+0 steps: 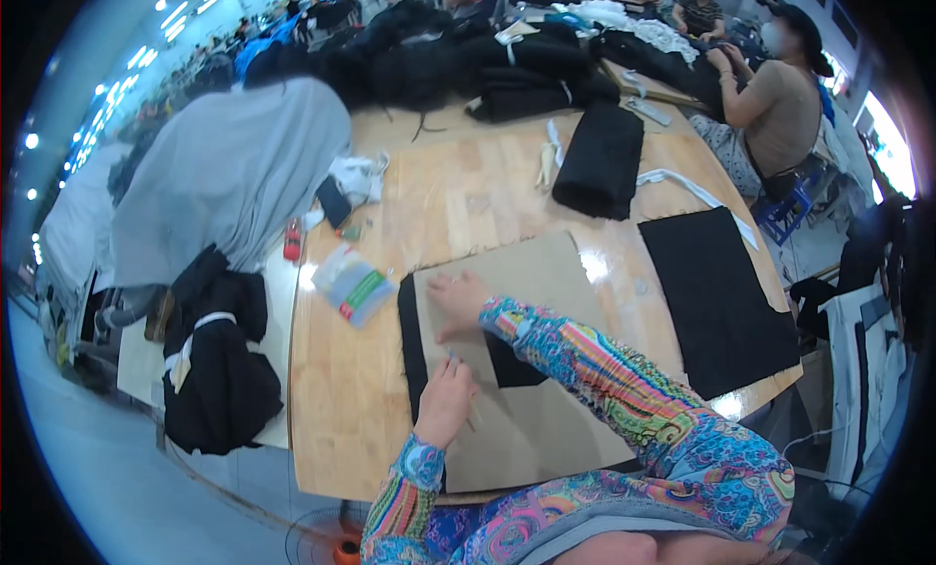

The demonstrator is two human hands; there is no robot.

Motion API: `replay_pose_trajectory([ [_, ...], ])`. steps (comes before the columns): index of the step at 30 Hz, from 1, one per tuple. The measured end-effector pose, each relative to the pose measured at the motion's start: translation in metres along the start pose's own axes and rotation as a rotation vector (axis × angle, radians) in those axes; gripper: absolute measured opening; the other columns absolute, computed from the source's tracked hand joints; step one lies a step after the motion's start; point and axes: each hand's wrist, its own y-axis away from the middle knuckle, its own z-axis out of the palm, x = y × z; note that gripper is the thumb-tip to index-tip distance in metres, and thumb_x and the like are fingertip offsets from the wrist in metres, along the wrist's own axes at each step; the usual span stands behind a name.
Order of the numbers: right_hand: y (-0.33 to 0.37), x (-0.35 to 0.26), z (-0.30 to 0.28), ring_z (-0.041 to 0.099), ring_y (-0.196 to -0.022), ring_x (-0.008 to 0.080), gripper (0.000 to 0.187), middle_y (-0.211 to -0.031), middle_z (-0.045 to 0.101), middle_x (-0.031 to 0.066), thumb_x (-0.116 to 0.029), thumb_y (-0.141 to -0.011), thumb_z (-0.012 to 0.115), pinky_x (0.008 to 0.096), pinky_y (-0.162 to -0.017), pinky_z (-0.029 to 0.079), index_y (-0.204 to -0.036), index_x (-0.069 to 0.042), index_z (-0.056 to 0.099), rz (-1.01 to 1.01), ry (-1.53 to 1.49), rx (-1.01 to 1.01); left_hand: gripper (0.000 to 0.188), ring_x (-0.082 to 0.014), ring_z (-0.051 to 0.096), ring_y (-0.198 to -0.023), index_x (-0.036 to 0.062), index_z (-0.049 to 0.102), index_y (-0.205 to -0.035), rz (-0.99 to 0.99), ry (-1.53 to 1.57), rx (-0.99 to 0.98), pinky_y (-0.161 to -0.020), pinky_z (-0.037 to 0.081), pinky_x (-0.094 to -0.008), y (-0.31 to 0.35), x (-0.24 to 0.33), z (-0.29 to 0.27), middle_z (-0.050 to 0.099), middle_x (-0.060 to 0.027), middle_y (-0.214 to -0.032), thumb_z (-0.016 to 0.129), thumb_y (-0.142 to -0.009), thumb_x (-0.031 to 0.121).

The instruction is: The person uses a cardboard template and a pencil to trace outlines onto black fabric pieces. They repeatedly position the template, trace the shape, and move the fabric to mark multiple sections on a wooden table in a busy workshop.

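A brown card template (pixel 541 430) lies on a piece of black fabric (pixel 410 336), whose edge shows along the left side. More black shows through a cut-out in the card. My right hand (pixel 458 304) reaches across from the right and rests flat on the card's upper left, fingers spread. Just below it, my left hand (pixel 446 399) is closed round a thin pencil-like stick (pixel 471 424). Its tip is near the card's left part, but I cannot tell whether it touches.
Right of the card lies a black fabric panel (pixel 720 302); a black fabric roll (pixel 600 162) is behind. To the left are a clear plastic packet (pixel 353 284), a red object (pixel 292 239) and a tied black bundle (pixel 222 370). A co-worker (pixel 780 102) sits at the far right.
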Motion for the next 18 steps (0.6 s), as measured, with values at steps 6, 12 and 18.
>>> replay_pose_trajectory([
  [6,0.021,0.053,0.006,0.042,-0.129,0.031,0.075,-0.136,0.047,0.0141,-0.048,-0.075,0.073,0.0544,-0.109,0.025,-0.131,-0.004,0.049,-0.043,-0.274,0.161,0.032,-0.0368,0.051,-0.115,-0.0032,0.053,-0.1,-0.097,0.003,-0.183,-0.094,0.045,-0.0411,-0.011,0.007,0.002,0.056,-0.0222,-0.117,0.069,-0.077,0.012],
  [12,0.139,0.105,-0.016,0.05,-0.121,0.0245,0.049,-0.12,0.058,0.0066,-0.036,-0.074,0.075,0.0608,-0.112,0.013,-0.113,-0.01,0.064,-0.012,-0.17,0.131,0.024,-0.0374,0.055,-0.106,0.0017,0.052,-0.089,-0.145,-0.029,-0.181,-0.088,0.047,-0.043,-0.012,0.009,-0.014,0.06,-0.019,-0.103,0.07,-0.077,0.012],
  [18,0.196,0.116,-0.005,0.047,-0.124,0.0189,0.048,-0.124,0.058,0.0018,-0.032,-0.069,0.078,0.0626,-0.112,0.007,-0.111,-0.012,0.065,-0.019,-0.151,0.156,0.032,-0.0354,0.057,-0.085,0.0037,0.05,-0.081,-0.174,-0.003,-0.179,-0.072,0.047,-0.0436,-0.027,0.019,-0.017,0.057,-0.0159,-0.081,0.079,-0.068,0.013],
])
